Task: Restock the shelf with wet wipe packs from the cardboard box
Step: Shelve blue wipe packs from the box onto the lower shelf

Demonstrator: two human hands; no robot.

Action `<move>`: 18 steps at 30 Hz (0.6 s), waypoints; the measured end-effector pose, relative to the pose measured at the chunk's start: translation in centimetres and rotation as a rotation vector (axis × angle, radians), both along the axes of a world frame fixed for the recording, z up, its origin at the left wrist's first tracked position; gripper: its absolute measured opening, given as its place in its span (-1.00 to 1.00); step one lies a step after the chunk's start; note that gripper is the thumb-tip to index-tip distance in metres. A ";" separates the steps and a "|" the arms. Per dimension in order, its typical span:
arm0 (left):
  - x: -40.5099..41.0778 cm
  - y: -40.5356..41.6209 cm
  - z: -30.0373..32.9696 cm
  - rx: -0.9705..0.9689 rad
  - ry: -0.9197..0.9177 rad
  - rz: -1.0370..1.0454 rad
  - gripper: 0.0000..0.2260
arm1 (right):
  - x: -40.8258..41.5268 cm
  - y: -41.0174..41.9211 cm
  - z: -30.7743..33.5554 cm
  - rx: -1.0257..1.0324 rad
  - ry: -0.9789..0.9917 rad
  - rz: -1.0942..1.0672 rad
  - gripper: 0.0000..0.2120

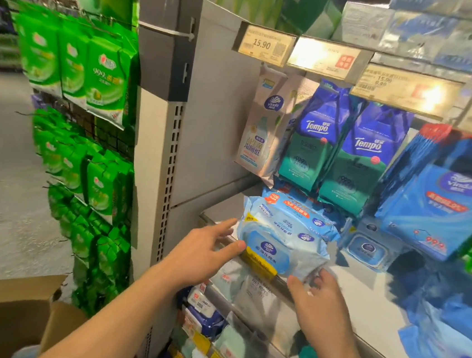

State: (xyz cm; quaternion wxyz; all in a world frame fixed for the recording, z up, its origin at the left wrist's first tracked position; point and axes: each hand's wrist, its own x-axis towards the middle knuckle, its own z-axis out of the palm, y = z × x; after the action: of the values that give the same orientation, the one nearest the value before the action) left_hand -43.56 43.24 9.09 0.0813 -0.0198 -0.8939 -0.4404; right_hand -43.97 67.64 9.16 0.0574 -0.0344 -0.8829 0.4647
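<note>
Here left hand (204, 251) and right hand (315, 301), fingers spread, touching wet wipe pack (283, 242) on shelf (361, 305)

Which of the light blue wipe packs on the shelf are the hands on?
The front pack at the shelf edge, between left hand and right hand; the other lies behind it.

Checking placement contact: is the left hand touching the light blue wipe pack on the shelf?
Touching. The head view shows the left hand with its thumb tip pressed against the near-left edge of the wipe pack.
</note>
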 end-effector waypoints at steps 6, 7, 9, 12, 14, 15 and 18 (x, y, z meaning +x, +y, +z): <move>7.7 -1.9 -2.6 -0.079 -0.052 0.090 -0.33 | 6.1 -2.9 -2.0 0.037 0.168 0.090 -0.46; 9.0 -2.5 -3.2 -0.069 -0.068 0.112 -0.32 | 6.7 -3.8 -2.9 0.038 0.155 0.117 -0.48; 11.8 -4.2 -4.7 -0.074 -0.126 0.163 -0.33 | 8.0 -6.1 -4.3 0.034 0.093 0.197 -0.54; 16.6 -7.4 -6.2 -0.032 -0.205 0.251 -0.33 | 9.8 -10.2 -6.0 -0.009 0.007 0.348 -0.59; 19.8 -9.7 -6.8 0.025 -0.200 0.337 -0.45 | 11.2 -13.1 -6.6 -0.001 -0.030 0.456 -0.61; 21.2 -10.8 -6.9 0.055 -0.192 0.394 -0.50 | 11.9 -14.6 -6.9 0.008 -0.057 0.506 -0.63; 25.5 -14.4 -7.8 0.184 -0.186 0.556 -0.58 | 13.7 -19.6 -8.3 0.077 -0.096 0.622 -0.65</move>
State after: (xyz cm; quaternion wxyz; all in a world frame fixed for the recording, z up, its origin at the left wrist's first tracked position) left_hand -18.07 28.88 1.24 0.1178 0.2735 -0.8250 -0.4803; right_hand -30.27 48.04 0.89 -0.1279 0.2174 -0.8698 0.4241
